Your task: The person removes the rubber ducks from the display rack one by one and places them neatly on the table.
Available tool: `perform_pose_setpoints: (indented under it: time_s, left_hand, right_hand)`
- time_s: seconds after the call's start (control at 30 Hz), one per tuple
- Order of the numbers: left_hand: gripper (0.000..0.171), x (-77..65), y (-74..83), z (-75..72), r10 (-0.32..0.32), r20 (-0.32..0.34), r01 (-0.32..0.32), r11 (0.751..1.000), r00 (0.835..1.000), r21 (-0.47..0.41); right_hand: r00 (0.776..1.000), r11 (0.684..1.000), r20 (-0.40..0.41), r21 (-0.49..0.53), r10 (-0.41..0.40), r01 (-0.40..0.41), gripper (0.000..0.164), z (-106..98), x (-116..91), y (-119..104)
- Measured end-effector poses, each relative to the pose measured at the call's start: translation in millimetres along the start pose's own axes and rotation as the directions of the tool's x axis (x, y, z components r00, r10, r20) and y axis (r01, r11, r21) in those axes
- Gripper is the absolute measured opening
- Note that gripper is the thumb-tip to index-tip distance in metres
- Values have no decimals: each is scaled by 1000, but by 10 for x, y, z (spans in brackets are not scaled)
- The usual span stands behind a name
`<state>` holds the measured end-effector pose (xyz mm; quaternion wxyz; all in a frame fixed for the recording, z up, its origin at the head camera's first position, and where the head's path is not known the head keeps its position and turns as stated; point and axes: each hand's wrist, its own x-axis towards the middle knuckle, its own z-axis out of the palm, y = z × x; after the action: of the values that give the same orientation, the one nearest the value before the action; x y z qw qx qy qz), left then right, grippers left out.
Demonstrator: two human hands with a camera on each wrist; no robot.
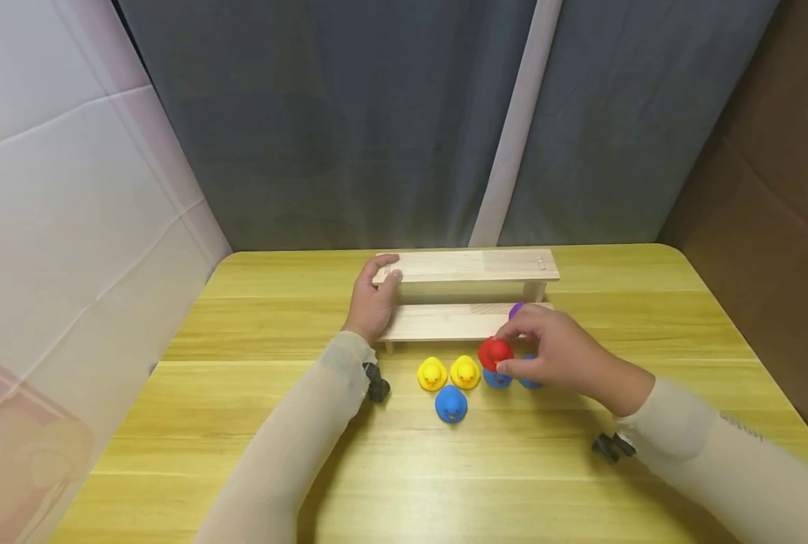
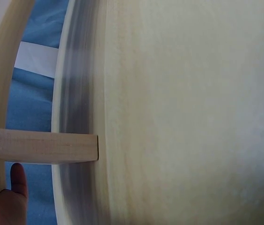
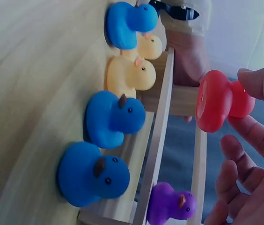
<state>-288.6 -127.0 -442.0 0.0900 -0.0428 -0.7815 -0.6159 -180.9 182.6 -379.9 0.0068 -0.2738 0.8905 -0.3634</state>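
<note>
My right hand (image 1: 563,351) pinches a red rubber duck (image 1: 495,353) between thumb and fingers, lifted above the ducks on the table, as the right wrist view also shows. At the left end of a two-tier wooden rack (image 1: 465,323), my left hand (image 1: 371,301) holds the upper shelf, thumb on top. A purple duck (image 3: 172,204) sits on the lower shelf's right end, partly covered by my right hand in the head view. Before the rack stand two yellow ducks (image 1: 432,374) and several blue ducks (image 1: 451,404); the right hand and red duck partly hide two blue ones.
The wooden table (image 1: 241,423) reaches back to a dark grey curtain (image 1: 343,136) with a pale vertical strip. A white sheet (image 1: 71,189) hangs at the left, and a brown panel (image 1: 771,189) stands at the right.
</note>
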Motion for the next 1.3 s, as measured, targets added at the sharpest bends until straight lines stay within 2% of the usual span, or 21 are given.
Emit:
perform_pose_setpoints:
  time_s: [0.33, 0.93, 1.3]
  left_hand:
    - [34, -10, 6, 13, -11, -3, 11, 1000, 1000, -14]
    - [36, -4, 30, 34, -42, -13, 42, 999, 999, -22]
    - [35, -19, 33, 9, -17, -6, 17, 999, 1000, -27]
  right_hand:
    - [997, 997, 63, -61, 53, -49, 27, 101, -129, -47]
    - [989, 994, 103, 17, 101, -104, 26, 300, -226, -61]
    - [986, 990, 96, 17, 134, -137, 23, 368, -289, -96]
